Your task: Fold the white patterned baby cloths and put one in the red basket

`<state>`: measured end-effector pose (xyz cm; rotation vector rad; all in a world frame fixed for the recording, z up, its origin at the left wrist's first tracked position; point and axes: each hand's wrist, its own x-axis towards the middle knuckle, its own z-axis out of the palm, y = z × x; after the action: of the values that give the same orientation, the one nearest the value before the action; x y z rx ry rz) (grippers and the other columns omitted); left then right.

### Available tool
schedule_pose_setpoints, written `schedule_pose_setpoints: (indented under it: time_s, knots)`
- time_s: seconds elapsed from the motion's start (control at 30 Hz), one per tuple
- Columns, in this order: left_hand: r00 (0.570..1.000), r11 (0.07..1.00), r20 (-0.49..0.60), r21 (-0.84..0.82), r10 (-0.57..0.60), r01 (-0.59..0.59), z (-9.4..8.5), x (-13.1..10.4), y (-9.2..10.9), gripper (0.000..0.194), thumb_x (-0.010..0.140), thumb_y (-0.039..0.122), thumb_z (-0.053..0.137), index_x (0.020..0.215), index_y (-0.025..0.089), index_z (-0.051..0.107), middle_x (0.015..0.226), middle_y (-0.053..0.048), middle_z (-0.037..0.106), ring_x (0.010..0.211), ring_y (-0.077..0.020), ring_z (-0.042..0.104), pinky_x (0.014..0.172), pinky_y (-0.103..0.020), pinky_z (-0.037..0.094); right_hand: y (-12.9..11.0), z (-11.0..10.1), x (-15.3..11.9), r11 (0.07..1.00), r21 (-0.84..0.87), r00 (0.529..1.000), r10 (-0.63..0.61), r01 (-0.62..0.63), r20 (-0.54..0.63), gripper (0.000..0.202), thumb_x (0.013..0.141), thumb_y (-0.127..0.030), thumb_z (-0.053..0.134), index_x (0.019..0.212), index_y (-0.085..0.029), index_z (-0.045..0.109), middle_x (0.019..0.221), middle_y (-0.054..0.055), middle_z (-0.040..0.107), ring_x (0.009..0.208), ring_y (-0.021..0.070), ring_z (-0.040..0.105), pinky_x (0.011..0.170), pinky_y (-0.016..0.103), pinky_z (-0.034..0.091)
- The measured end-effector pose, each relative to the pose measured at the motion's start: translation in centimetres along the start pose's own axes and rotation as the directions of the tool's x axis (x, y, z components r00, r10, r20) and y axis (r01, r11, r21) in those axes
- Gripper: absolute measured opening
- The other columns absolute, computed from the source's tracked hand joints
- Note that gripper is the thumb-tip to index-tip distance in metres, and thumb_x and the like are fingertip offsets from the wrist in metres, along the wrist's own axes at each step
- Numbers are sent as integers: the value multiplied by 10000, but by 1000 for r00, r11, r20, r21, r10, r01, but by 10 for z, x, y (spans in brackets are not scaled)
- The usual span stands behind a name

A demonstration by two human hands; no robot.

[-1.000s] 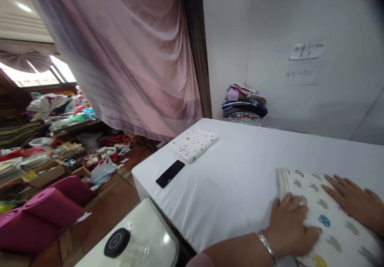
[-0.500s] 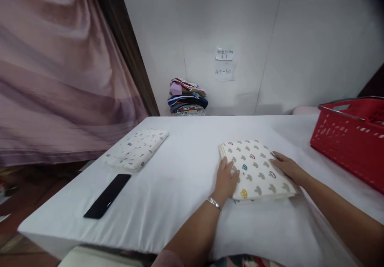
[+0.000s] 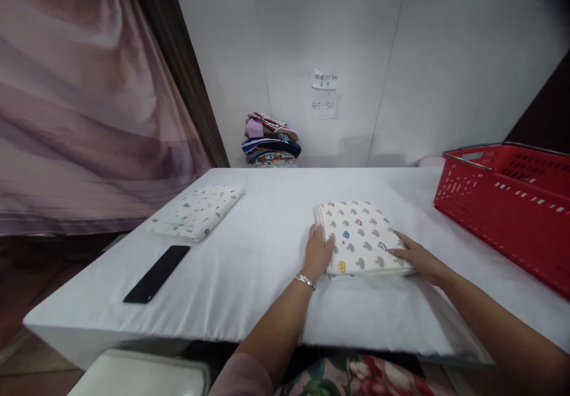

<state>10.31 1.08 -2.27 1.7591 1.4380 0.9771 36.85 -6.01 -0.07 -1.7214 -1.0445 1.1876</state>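
Note:
A folded white cloth [image 3: 363, 238] with a mushroom print, mostly grey with a few coloured ones, lies flat on the white-covered table [image 3: 258, 265]. My left hand [image 3: 318, 250], with a silver bracelet at its wrist, grips the left edge, thumb over the top. On the opposite edge my right hand [image 3: 421, 259] takes hold of the same cloth; some of its fingers are hidden. Beneath the cloth, a sheet of clear plastic seems to spread toward the table's front edge.
Another folded white cloth [image 3: 198, 212] with small prints lies at the left, behind a black phone [image 3: 157, 274]. A red plastic basket [image 3: 503, 206] stands at the right. Folded fabrics [image 3: 271, 141] are stacked by the back wall, and a pink curtain [image 3: 89, 99] hangs at left.
My view has shifted slightly, showing more of the basket and my floral-patterned lap. The right hand has slid nearer to me along the cloth's right edge; the left stays on its edge.

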Motion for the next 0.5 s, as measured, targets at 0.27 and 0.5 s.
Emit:
schedule_pose_setpoints:
  time_s: [0.27, 0.5]
  knots:
    - [990, 987, 138, -154, -16, 37, 20, -74, 12, 529, 731, 289, 634, 1229, 182, 492, 1190, -95, 530, 956, -187, 568, 849, -309, 473, -17, -60, 38, 996, 76, 991, -58, 50, 118, 783, 579, -210, 775, 1305, -239, 484, 1215, 75, 614, 950, 237, 649, 794, 325, 546]
    - [990, 988, -14, -62, 139, -139, -14, -53, 17, 232, 835, 304, 524, 1030, 206, 602, 1054, -40, 592, 761, -124, 576, 745, -280, 486, -4, -78, 78, 999, 32, 920, 14, -1, -391, 605, 747, -395, 648, 1296, -191, 494, 1178, 155, 616, 956, 250, 643, 737, 336, 551]
